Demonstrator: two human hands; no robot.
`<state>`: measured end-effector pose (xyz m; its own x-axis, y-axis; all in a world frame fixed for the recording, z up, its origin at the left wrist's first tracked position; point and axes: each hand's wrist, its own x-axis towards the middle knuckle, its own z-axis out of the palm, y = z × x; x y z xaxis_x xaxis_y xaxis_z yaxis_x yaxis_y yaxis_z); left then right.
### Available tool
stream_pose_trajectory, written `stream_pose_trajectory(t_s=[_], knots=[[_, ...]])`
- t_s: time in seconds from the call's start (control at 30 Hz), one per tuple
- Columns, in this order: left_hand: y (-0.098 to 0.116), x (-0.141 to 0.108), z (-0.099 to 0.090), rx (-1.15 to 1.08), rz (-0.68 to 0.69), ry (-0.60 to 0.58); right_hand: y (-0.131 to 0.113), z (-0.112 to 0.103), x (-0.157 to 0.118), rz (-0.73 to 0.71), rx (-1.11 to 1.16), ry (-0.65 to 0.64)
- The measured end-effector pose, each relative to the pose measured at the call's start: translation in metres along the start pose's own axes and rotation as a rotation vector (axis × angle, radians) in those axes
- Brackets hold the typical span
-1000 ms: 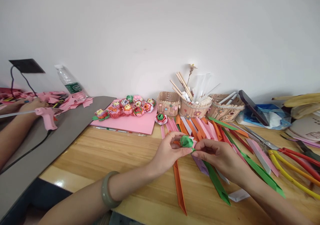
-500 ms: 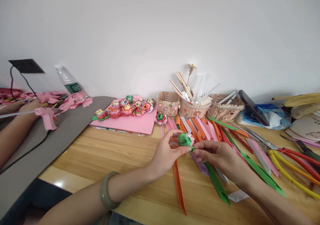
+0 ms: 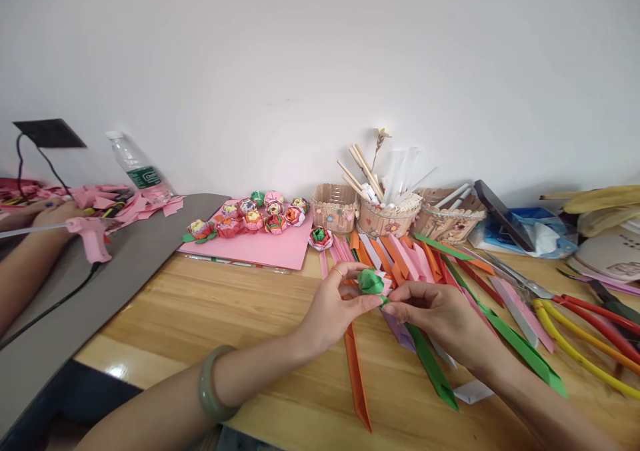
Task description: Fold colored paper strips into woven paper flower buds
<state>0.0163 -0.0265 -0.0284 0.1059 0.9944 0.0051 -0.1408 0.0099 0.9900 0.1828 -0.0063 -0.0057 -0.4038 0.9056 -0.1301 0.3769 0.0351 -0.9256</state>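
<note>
Pale wood makes up the table (image 3: 200, 304), and a plain, light wall (image 3: 250, 51) stands behind it. From far off, I look down through the head camera at both hands. The flower (image 3: 371, 281) is up between them, over the table, green with some pink on its side. My left hand (image 3: 327, 307) is clamped on it with thumb and fingers. My right hand (image 3: 445, 314) has its thumb and finger near each other at the low green edge, but I cannot tell if they grip it.

I think a soft pinch is best, since folded paper can squash. The left should hold it steady, while the right works just at the edge with its tips.

Bright strips (image 3: 430, 364) lie under and around my right hand. More flowers (image 3: 253, 221) sit on a pink sheet (image 3: 255, 257). Three baskets stand by the wall; the middle one holds sticks (image 3: 364, 159). Scissors (image 3: 537, 287) lie to the right. On the left I see a grey mat (image 3: 145, 257), a pink glue gun (image 3: 91, 237), a bottle (image 3: 143, 173) and another person's arm (image 3: 25, 261).
</note>
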Motion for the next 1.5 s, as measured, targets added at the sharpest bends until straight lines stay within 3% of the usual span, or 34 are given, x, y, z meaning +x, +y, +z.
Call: stream_pose_trajectory(t_s=[0.83,1.1,1.2,1.37,1.43,1.5], knots=[[0.001,0.0,0.0,-0.012,0.006,0.002,0.001,0.002,0.0,-0.02,-0.055,0.02],[0.005,-0.003,0.002,-0.051,-0.002,0.057,-0.009,0.003,-0.004,-0.049,-0.091,0.036],[0.004,-0.003,0.002,-0.059,0.002,0.06,-0.007,0.005,-0.006,-0.137,-0.245,0.114],[0.002,-0.004,0.003,-0.095,-0.007,0.059,0.004,0.013,-0.012,-0.548,-0.745,0.431],[0.002,-0.004,0.004,-0.12,-0.014,0.064,0.004,0.014,-0.012,-0.641,-0.808,0.469],[0.001,-0.004,0.004,-0.141,-0.019,0.079,0.002,0.013,-0.011,-0.606,-0.723,0.416]])
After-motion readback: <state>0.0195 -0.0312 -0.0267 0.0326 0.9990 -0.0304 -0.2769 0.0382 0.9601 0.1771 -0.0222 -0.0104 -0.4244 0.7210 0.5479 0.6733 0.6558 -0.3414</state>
